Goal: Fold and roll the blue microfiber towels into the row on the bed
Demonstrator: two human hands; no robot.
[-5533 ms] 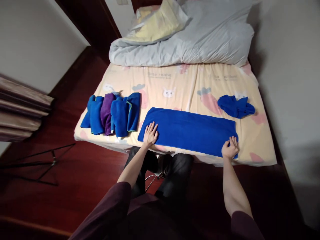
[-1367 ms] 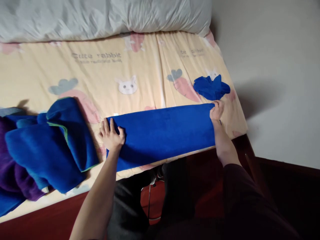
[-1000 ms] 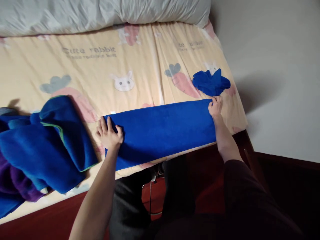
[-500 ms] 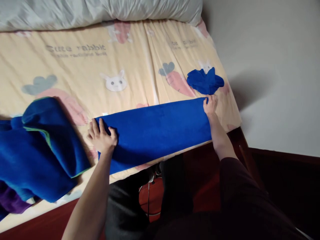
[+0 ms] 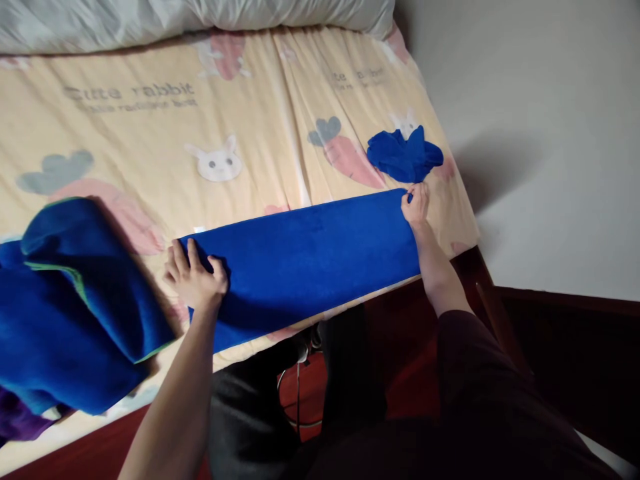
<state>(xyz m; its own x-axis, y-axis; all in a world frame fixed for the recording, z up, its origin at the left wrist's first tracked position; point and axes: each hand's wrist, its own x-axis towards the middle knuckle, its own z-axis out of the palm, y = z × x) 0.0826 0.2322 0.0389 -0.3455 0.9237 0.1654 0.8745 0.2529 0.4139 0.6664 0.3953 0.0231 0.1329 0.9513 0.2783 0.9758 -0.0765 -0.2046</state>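
A blue towel [image 5: 310, 253], folded into a long flat strip, lies along the near edge of the bed. My left hand [image 5: 197, 277] rests flat on the towel's left end, fingers spread; a small white tag shows just beyond it. At the far right corner, my right hand [image 5: 416, 203] has its fingers curled closed on the towel's edge. Just above that hand sits a small crumpled blue cloth [image 5: 405, 155], apart from the towel.
To the left lies a rumpled heap of blue cloth [image 5: 75, 320] with green edging, a purple cloth [image 5: 23, 417] partly under it. A pale grey pillow or quilt [image 5: 200, 20] spans the back of the patterned bed sheet [image 5: 260, 133]. A white wall [image 5: 550, 133] stands at right.
The view has shifted slightly, so the bed and cloths appear a little further left. Both hands keep their places on the folded towel.
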